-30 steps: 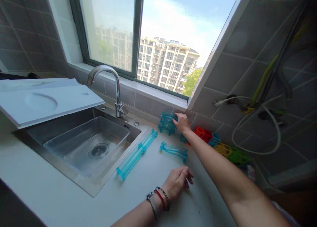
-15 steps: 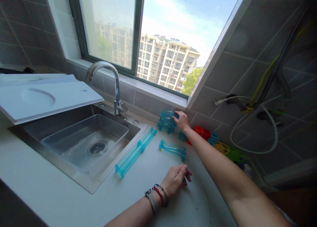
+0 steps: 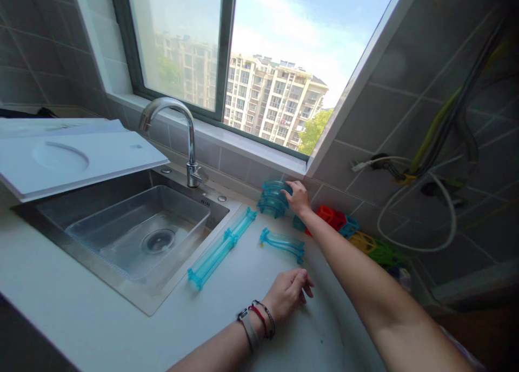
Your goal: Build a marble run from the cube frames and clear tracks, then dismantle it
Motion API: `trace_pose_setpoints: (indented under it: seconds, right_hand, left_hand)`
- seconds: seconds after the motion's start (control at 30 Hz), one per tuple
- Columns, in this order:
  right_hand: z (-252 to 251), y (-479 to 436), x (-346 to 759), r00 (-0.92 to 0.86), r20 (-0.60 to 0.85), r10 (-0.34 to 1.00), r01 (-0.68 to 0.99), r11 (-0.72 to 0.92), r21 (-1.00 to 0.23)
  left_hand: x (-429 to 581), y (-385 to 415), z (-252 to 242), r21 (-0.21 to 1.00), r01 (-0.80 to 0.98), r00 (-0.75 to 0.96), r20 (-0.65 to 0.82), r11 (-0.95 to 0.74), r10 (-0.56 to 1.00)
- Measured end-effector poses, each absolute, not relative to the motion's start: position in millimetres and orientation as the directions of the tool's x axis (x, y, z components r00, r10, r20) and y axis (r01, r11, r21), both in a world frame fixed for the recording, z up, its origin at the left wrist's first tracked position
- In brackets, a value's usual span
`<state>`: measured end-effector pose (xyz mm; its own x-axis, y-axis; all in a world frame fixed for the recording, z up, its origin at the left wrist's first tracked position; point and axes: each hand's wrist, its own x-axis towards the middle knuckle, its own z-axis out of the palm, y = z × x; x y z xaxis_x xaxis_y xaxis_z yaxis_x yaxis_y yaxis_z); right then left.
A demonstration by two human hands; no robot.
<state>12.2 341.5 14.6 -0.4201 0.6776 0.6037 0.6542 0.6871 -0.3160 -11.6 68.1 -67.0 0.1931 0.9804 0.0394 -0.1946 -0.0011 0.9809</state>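
My right hand point(image 3: 298, 197) reaches to the back of the counter, its fingers closed on the right end of a stack of curved, see-through blue track pieces point(image 3: 272, 200). Resting on the counter nearer to me, my left hand point(image 3: 288, 294) has loosely curled fingers, with nothing visible in them. A single curved blue track piece point(image 3: 283, 244) lies between the two hands. To its left, straight blue track pieces point(image 3: 223, 248) form a long line beside the sink. My right forearm partly covers the coloured pieces behind it.
A steel sink point(image 3: 162, 301) holds a clear plastic basin point(image 3: 133, 272), with a chrome faucet point(image 3: 192, 145) behind. White panels point(image 3: 93, 161) overlap the sink's left back corner. Red blocks point(image 3: 330, 216) and yellow and green pieces point(image 3: 379, 250) stand along the wall. A white cable point(image 3: 450, 220) hangs at right.
The camera view has shifted very slightly. Both hands and the blue track pieces stay in essentially the same places.
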Motion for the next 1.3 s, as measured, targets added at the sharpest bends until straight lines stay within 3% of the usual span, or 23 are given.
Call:
trace_pose_setpoints:
  seconds: [1.3]
  right_hand:
    - [14,331,19,-0.434,0.622,0.651,0.648,0.706,-0.286]
  left_hand:
    - [-11,68,-67,0.979,-0.202,0.195,0.037,0.003,0.980]
